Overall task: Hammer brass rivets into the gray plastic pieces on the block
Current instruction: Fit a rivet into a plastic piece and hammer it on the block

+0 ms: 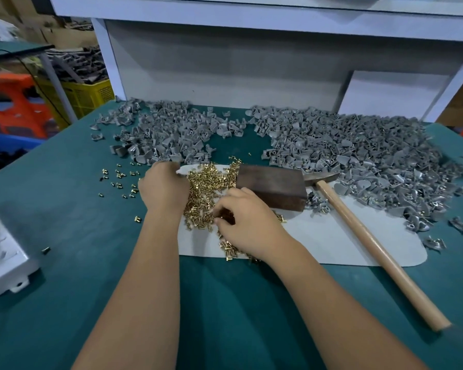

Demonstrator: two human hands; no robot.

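A table [86, 263] covered in green cloth carries everything. At its middle lies a pale gray mat [332, 241]. Two heaps of gray plastic pieces sit on the cloth: one at eleven o'clock [169, 132], a larger one at one to two o'clock [358, 148], spilling onto the mat's edge. Loose brass rivets [118, 180] are scattered at nine o'clock. A white box [3, 268] sits at the table's edge at eight o'clock.
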